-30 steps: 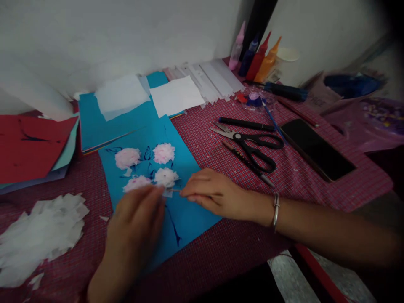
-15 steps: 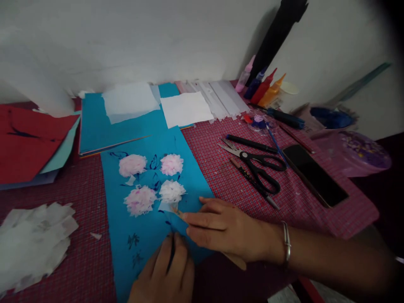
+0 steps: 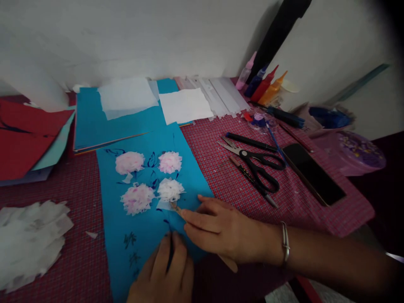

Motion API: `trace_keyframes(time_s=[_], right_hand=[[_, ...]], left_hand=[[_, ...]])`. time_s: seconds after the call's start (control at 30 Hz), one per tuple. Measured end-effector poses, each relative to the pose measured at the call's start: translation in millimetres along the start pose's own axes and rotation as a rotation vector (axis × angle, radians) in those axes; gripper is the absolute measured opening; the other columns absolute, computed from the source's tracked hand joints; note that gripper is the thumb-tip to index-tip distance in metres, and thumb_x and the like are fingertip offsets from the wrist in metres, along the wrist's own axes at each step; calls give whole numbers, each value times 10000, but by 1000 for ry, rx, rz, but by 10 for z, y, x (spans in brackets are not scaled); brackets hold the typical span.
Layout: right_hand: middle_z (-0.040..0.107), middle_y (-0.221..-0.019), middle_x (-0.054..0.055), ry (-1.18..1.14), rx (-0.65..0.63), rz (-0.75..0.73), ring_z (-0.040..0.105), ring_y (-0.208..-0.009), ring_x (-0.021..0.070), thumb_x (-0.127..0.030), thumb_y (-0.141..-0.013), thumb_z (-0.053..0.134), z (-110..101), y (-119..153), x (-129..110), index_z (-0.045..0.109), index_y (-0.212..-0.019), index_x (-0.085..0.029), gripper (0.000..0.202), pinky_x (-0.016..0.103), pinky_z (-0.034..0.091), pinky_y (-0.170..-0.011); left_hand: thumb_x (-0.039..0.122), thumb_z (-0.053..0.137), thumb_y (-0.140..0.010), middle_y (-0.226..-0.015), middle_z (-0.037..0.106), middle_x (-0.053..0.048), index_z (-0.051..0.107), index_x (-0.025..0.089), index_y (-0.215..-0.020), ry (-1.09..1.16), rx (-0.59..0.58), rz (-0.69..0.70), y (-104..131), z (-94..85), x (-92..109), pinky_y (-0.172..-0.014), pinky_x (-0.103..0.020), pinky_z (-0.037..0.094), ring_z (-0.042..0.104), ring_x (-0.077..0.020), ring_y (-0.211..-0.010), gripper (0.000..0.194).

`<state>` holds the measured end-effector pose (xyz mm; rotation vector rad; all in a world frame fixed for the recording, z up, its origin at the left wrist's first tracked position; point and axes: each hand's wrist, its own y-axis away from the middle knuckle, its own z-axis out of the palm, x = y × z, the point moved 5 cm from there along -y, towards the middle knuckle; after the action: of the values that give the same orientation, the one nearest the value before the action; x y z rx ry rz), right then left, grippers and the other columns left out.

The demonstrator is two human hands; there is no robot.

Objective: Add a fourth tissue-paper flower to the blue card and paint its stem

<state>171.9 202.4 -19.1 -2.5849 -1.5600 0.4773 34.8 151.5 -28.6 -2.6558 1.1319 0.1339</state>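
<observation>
On the blue paper sheet (image 3: 115,235) are several ruffled paper flowers, pink and white, with dark blue painted leaves and stems. My right hand (image 3: 221,229) is closed around a slim wooden stick (image 3: 229,264). The stick's tip touches or nearly touches a small white paper piece (image 3: 164,205) just below the white flower (image 3: 170,190). Near the sheet's lower edge, my left hand (image 3: 167,267) lies on the paper with its fingers extended and holds nothing. A dark painted stem shows between its fingers.
Scissors (image 3: 244,153), pens and a phone (image 3: 314,174) lie to the right. Paint bottles (image 3: 273,88) stand by the wall. A pile of white paper pieces (image 3: 31,244) is at the left, below red paper (image 3: 28,136). White sheets (image 3: 186,105) lie at the back.
The whole view has shifted slightly. Both hands stay in nearly the same place, and the stick's tip remains by the small paper piece below the white flower.
</observation>
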Motion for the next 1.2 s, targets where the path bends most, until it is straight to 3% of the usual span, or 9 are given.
trace_keyframes(time_s=[0.2,0.37,0.53,0.7,1.03,1.2], right_hand=[[489,-1408,135,50,1,-28,583,-979,236,-426,-937,469,11,-23,-33,586,-1165,-139,386,498,411,-995],[530,-1364,154,52,30,2,587,-949,236,-421,-940,459,-4,-55,-36,606,-1134,-130,380,498,426,-968],[501,-1387,171,35,-19,14,586,-996,233,-400,-921,510,-15,-72,-20,588,-1156,-111,381,460,429,-964],[520,-1371,162,45,-18,31,587,-1032,236,-371,-939,480,-15,-79,-7,599,-1132,-111,345,427,465,-926],[489,-1406,156,-29,-34,93,582,-1058,243,-317,-895,564,7,-79,27,578,-1170,-115,342,429,477,-922],[492,-1409,139,-24,-48,130,581,-1039,254,-329,-870,601,10,-88,41,567,-1194,-122,386,428,491,-894]], left_hand=[[159,425,-886,-1019,698,-78,666,154,-937,12,80,6,19,18,22,-739,-321,487,610,-241,-937,246],[146,440,-881,-1062,687,-100,665,142,-980,7,-13,10,10,15,27,-778,-326,483,603,-242,-970,246],[156,435,-879,-1063,687,-101,662,142,-970,20,4,19,4,-15,34,-775,-333,493,606,-255,-974,244],[156,458,-864,-1080,682,-89,658,146,-986,9,-62,13,-10,-19,34,-762,-324,509,609,-253,-984,235],[185,469,-855,-1030,681,-89,650,146,-946,12,69,17,57,45,47,-711,-318,518,606,-242,-925,207],[158,494,-856,-1030,695,-46,671,182,-923,-24,39,5,23,22,34,-731,-281,527,609,-219,-959,191]])
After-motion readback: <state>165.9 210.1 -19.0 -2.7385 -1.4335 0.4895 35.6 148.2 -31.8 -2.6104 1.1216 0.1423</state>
